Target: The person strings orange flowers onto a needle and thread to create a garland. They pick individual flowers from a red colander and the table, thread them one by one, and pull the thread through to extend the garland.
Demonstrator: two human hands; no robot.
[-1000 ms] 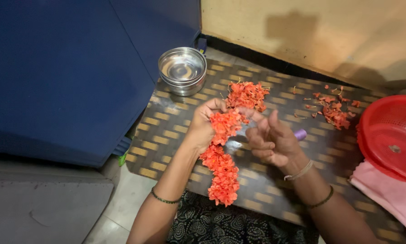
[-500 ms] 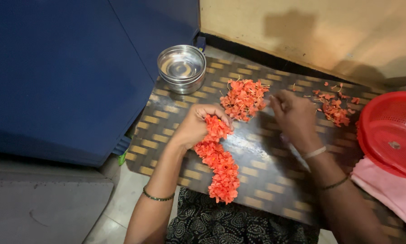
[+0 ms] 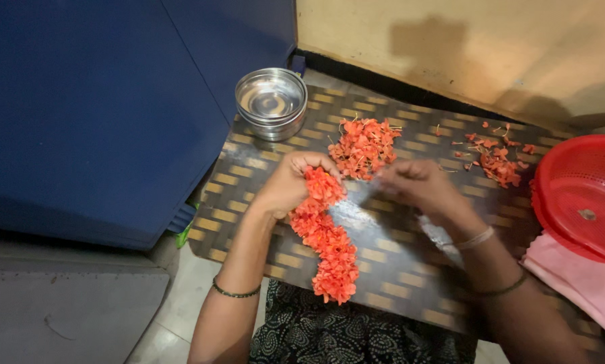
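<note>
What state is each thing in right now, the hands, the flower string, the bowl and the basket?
left hand: closed on the top end of the flower garland
right hand: fingers curled beside the loose flower pile; a pinch cannot be told
flower garland: strung, trailing down across the mat
loose flower pile: heaped, unstrung
steel bowl: upright, no flowers inside
red basket: tilted, nearly empty

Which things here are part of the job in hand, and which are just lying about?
In hand: left hand gripping the orange flower garland; right hand; loose flower pile.

Lying about: steel bowl, red basket, pink cloth, flower scraps.
</note>
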